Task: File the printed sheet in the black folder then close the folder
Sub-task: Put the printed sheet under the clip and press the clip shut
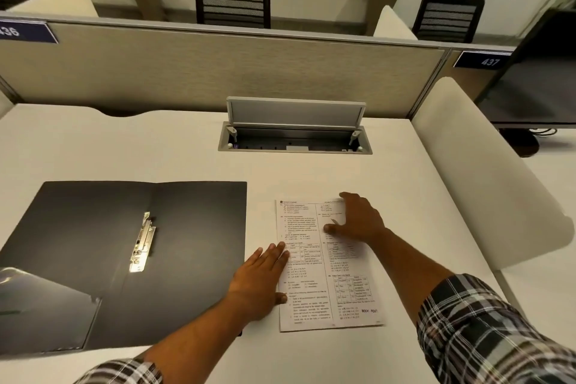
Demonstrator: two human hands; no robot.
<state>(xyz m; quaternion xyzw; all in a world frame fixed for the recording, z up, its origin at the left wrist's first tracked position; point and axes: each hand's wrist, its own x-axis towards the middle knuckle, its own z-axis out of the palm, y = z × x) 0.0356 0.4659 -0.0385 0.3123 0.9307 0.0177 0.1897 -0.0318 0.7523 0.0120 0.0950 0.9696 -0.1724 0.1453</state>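
The black folder (124, 259) lies open & flat on the desk (311, 171), w/ its metal clip (142, 241) near the middle fold. The printed sheet (327, 268) lies flat just right of the folder, not in it yet. Left hand (260, 284) rests flat on the sheet's edge nearest the folder, fingers spread, gripping nothing. Right hand (358, 221) presses flat on the sheet's far top part, also gripping nothing. Step looks like getting hold of the sheet. Next, prob. lift it, carry it over to the clip, then shut the folder.
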